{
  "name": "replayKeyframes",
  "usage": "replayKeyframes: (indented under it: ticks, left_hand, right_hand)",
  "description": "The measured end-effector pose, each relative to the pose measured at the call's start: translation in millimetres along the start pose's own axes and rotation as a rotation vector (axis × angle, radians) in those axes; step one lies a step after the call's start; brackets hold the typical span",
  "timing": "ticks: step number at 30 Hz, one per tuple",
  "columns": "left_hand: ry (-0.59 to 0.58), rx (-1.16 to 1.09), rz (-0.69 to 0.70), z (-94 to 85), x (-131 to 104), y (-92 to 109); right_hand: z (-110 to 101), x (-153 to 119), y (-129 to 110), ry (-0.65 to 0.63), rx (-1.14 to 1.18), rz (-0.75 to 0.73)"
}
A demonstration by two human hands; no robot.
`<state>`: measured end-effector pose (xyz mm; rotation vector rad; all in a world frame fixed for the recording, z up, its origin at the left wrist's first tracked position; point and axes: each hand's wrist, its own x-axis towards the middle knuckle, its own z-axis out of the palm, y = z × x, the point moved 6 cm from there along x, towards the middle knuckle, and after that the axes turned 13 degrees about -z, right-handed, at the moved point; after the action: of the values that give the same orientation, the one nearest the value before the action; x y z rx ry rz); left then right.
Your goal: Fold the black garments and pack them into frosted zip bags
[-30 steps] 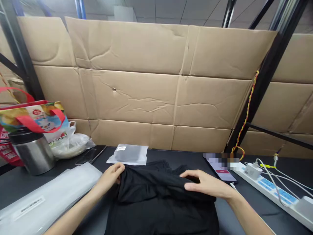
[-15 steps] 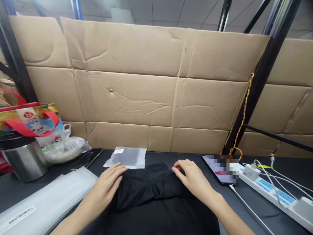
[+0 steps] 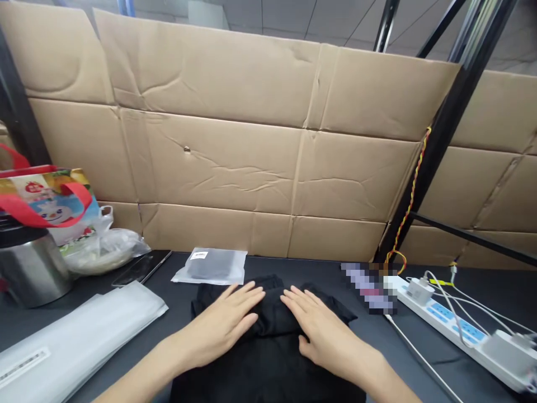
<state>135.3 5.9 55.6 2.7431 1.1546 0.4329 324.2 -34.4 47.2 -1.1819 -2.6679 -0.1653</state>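
A black cloth garment (image 3: 268, 369) lies on the dark table in front of me, its far part folded over in a bunched layer. My left hand (image 3: 229, 319) rests flat on the left of that fold, fingers stretched out. On the right side of the fold lies my right hand (image 3: 312, 322), palm down with its fingers extended. Both hands point inward, with a narrow strip of cloth between the fingertips. Just beyond the garment sits a small frosted plastic pouch (image 3: 216, 267) with a barcode label. What kind of garment it is I cannot tell.
Frosted plastic bags (image 3: 84, 341) are stacked at the left, near a steel flask (image 3: 36, 268), a gift bag (image 3: 59, 207) and a dark phone (image 3: 145, 267). At the right are a charging phone (image 3: 371, 288) and a power strip (image 3: 444, 322) with cables. A cardboard wall (image 3: 235, 157) stands behind.
Both hands have moved inward from the sides of the folded cloth, and the right fingers have straightened from a curl. The view has shifted slightly.
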Motion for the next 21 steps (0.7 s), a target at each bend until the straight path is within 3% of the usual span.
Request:
replayKeyframes:
  ticks: [3, 7, 10, 16, 21]
  left_hand:
    - [-0.144, -0.079, 0.1, 18.3, 25, 27]
    - [-0.167, -0.103, 0.09, 46.3, 32, 20]
    - [-0.157, -0.088, 0.109, 54.2, 27, 13]
    - [-0.165, -0.047, 0.119, 47.1, 27, 19]
    - [-0.106, 0.031, 0.093, 45.6, 30, 29]
  right_hand:
    - [21, 16, -13, -0.044, -0.181, -0.031]
    - [37, 16, 8, -0.009, -0.411, -0.009]
    - [38, 5, 33, 0.044, -0.479, 0.048]
    - [19, -19, 64, 0.101, -0.495, 0.176]
    - [-15, -7, 48, 0.218, -0.513, 0.219]
